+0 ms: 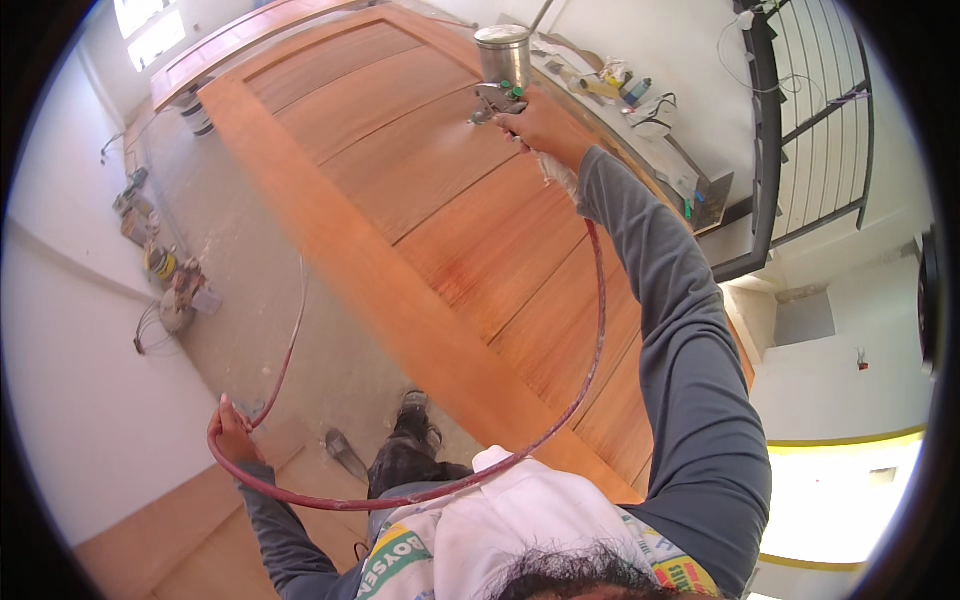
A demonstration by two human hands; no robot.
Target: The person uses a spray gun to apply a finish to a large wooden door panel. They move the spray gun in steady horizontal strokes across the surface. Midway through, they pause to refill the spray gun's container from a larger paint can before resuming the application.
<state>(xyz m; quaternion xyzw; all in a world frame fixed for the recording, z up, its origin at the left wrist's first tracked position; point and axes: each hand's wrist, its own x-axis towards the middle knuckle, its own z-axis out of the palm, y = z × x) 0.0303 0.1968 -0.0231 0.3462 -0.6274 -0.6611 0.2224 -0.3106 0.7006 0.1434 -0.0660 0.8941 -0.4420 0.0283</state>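
My right hand (547,125) is closed round the handle of a spray gun (497,102), held out above a wooden door panel (440,170). A metal paint cup (503,55) sits on top of the gun. From the gun's handle a red hose (598,330) loops down across my body to the lower left. There my left hand (237,432) grips the hose, out beside the panel. Orange-brown boards and a raised frame make up the panel. A redder, wet-looking patch shows on its middle boards.
Another wooden panel (235,45) lies beyond the far end. Bottles and small tools (620,85) line a ledge at the right, near a black metal railing (765,140). Tools and containers (170,265) stand along the left wall. My shoes are on the concrete floor (250,230).
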